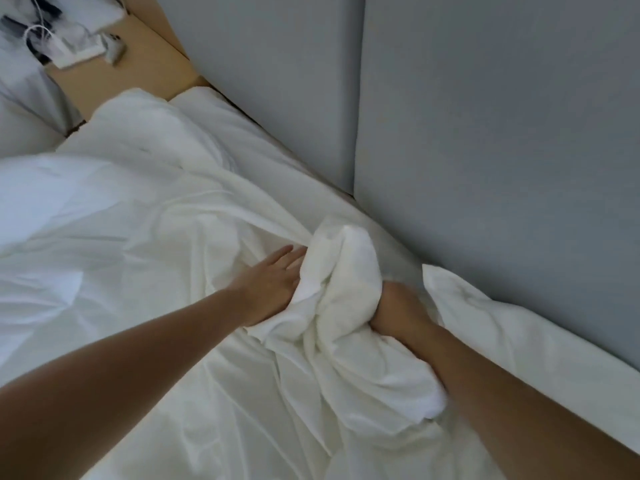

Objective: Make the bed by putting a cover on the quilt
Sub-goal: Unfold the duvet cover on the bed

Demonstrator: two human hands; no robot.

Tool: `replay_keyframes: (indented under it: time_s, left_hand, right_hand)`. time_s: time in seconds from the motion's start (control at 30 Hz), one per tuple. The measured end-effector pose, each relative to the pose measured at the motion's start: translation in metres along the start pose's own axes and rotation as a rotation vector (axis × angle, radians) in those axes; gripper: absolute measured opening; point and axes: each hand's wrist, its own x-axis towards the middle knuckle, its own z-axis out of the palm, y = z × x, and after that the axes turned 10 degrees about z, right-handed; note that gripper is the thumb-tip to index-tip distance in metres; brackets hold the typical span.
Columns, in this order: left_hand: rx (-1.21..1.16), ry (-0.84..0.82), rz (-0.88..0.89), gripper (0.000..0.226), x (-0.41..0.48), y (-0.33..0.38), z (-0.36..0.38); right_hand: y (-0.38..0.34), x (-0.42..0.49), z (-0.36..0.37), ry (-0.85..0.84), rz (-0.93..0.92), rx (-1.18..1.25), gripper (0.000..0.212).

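A white quilt cover (pixel 145 258) lies crumpled across the bed. A thick bunched corner of the white quilt (pixel 349 268) sticks up near the grey headboard. My left hand (pixel 273 282) lies flat with straight fingers against the left side of that bunch. My right hand (pixel 401 306) grips the bunch from the right, fingers curled into the fabric and partly hidden by it. Another fold of white bedding (pixel 485 306) lies along the headboard to the right.
A grey padded headboard (pixel 485 133) runs along the far right side. A wooden bedside shelf (pixel 138 53) at the top left carries a white charger with cables (pixel 76 53). A second white bed or pillow (pixel 24 109) sits at the far left.
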Motion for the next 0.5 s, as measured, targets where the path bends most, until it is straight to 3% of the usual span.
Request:
replay_keyframes:
  time_s: [0.07,0.13,0.2,0.23,0.27,0.33,0.4,0.5]
  left_hand:
    - [-0.176,0.0,-0.07,0.06,-0.002,0.006,-0.003]
    - [-0.46,-0.179,-0.335,0.042,-0.003,0.01,-0.01]
    - [-0.733,-0.126,-0.543,0.027,0.007,-0.001,-0.002]
    - [-0.776,-0.106,-0.594,0.026,0.016,-0.01,0.005]
    - [-0.79,-0.084,-0.665,0.029,0.026,-0.019,0.012]
    - [-0.693,0.041,-0.69,0.038,0.043,-0.032,0.011]
    - [-0.602,0.208,-0.608,0.05,0.059,-0.027,-0.005]
    - [-0.352,0.226,-0.406,0.066,0.069,0.007,-0.035]
  right_hand:
    - [-0.002,-0.018,-0.023,0.372,-0.089,0.186,0.02]
    - [-0.007,-0.043,-0.068,0.837,-0.213,0.486,0.015]
    - [-0.004,-0.075,-0.091,1.069,-0.339,0.561,0.016]
    - [0.0,-0.088,-0.083,1.02,-0.396,0.481,0.017]
    - [0.004,-0.101,-0.071,0.863,-0.449,0.35,0.02]
    - [0.021,-0.111,-0.027,0.32,-0.521,0.031,0.022]
    - [0.027,-0.123,0.006,-0.215,-0.448,-0.219,0.007]
    - [0.024,-0.126,0.009,-0.476,-0.383,-0.283,0.008]
